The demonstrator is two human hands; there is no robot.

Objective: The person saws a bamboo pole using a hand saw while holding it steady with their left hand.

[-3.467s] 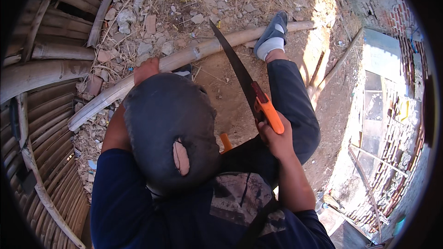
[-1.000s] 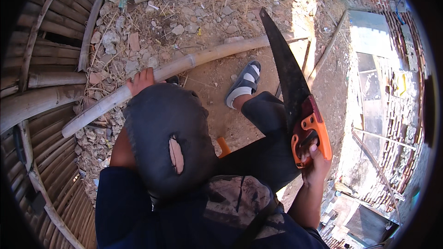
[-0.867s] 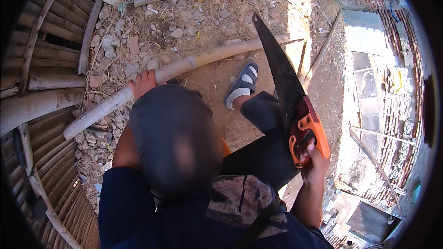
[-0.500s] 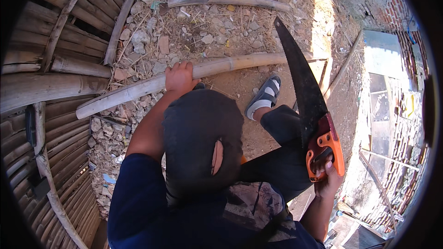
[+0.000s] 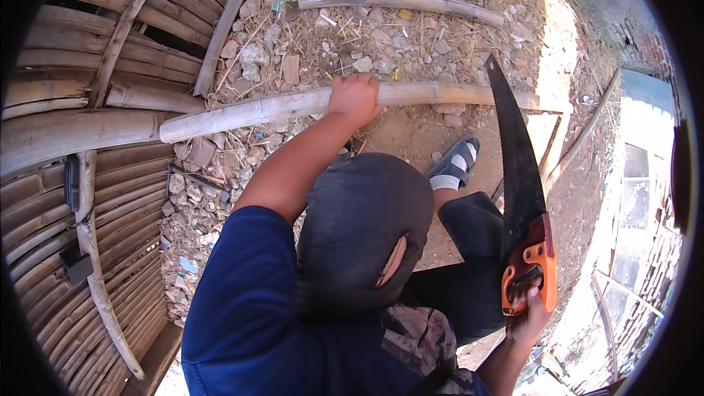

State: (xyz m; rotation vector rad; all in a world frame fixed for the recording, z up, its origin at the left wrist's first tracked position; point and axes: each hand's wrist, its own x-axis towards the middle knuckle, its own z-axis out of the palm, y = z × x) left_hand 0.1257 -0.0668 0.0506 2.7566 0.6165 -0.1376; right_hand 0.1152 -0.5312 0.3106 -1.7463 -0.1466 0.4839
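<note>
My left hand [image 5: 355, 100] is closed over a long bamboo pole [image 5: 293, 105] that lies crosswise in front of me above the rubble. In my right hand [image 5: 529, 317], at the lower right, is the orange handle of a handsaw [image 5: 519, 161]. Its dark blade points away from me, teeth to the left, and crosses the pole's right part in the picture. I cannot tell whether blade and pole touch. Between my arms rises my bent knee [image 5: 364, 231] in black trousers with a slit. My sandalled foot [image 5: 457, 165] stands on the dirt just short of the pole.
A shorter bamboo piece [image 5: 400, 3] lies farther off on straw and stones. Slatted bamboo walling [image 5: 88, 227] closes the left side. Broken bricks and rubble [image 5: 192, 216] lie beside it. On the right, a thin pole [image 5: 587, 132] leans near a brick wall [image 5: 656, 297].
My left hand has shifted rightward along the bamboo pole, past a joint. The pole lies more level in view. The handsaw has come slightly right and nearer me, still in my right hand.
</note>
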